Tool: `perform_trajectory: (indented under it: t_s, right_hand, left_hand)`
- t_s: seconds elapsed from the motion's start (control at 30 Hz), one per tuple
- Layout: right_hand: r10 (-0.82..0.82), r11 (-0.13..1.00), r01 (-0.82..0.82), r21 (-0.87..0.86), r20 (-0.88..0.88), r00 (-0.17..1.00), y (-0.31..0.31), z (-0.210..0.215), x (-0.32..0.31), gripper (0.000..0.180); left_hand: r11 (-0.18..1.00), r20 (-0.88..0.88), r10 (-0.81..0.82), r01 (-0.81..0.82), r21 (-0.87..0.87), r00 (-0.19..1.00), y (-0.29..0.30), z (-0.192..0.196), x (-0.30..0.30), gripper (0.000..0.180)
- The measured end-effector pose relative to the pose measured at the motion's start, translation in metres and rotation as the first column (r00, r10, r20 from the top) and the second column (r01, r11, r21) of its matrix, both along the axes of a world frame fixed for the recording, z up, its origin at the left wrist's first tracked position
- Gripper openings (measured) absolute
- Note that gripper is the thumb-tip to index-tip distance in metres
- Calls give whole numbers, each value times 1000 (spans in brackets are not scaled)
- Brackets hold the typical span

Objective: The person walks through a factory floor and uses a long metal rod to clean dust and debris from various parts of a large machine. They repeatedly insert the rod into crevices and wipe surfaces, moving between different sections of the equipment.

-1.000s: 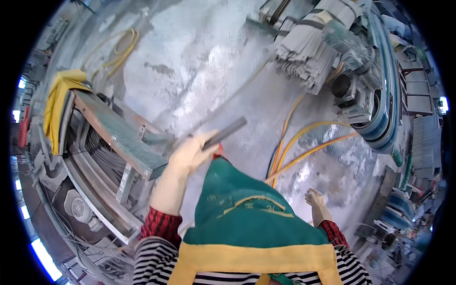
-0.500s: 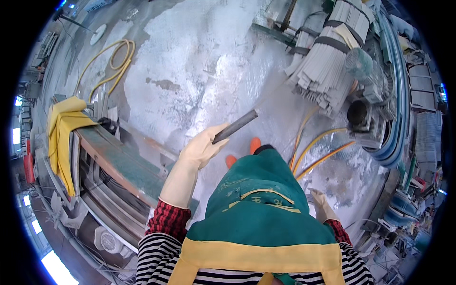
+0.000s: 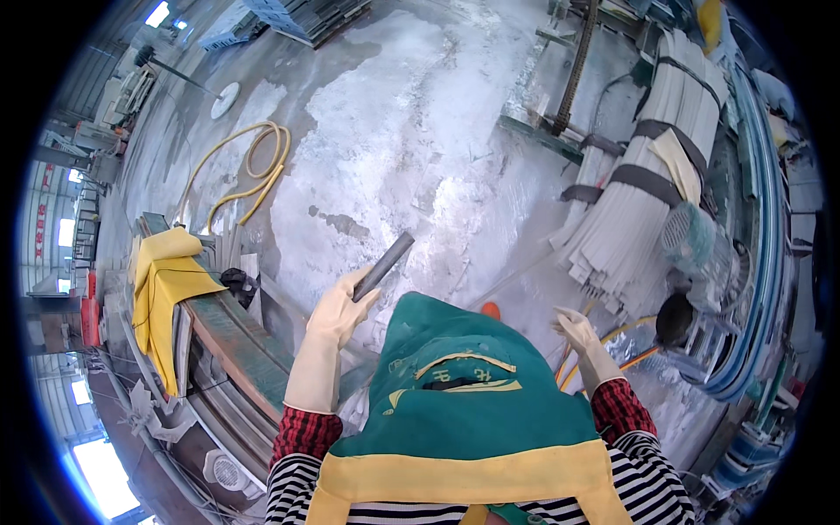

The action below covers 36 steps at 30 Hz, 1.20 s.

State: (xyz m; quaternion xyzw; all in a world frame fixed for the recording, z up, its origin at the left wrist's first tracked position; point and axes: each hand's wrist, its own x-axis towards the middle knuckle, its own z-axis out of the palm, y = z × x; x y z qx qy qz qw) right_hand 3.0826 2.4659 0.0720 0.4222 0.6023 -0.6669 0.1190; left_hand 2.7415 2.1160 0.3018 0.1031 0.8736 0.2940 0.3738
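At the far left, a yellow cloth [image 3: 166, 280] hangs over the end of a long green metal frame [image 3: 241, 337]. A yellow hose [image 3: 249, 171] lies in loops on the dusty grey floor [image 3: 411, 131] behind it. The left hand [image 3: 339, 308], in a pale rubber glove, is raised over the frame's right edge. Its fingers are curled tight around the low end of a short dark grey bar [image 3: 383, 265]. The bar sticks up and to the right, over the floor. A green and yellow apron [image 3: 464, 411] fills the bottom middle. The right hand [image 3: 579, 331], also gloved, hangs beside the apron with loose, spread fingers and holds nothing. Orange cables [image 3: 630, 359] lie just past it. Bundles of white strips [image 3: 643, 197] with dark straps are stacked at the right.
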Motion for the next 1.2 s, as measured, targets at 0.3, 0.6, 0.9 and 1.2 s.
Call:
perform_trajectory:
  t_s: [0.3,0.6,0.9,1.2]
  right_hand:
    - [-118,993,117,-22,-313,942,11,11,-228,42]
    - [-195,919,167,357,44,980,48,-12,-401,45]
    - [61,991,-21,132,-304,951,14,81,-671,45]
    - [-200,951,244,189,-226,953,112,31,-708,46]
  left_hand:
    - [983,-15,-166,167,78,986,24,-45,-162,41]
    - [917,170,-381,348,196,909,39,-122,-416,40]
    - [880,72,-202,149,451,977,115,-44,-603,43]
    - [764,-23,-271,229,604,962,275,-10,-712,42]
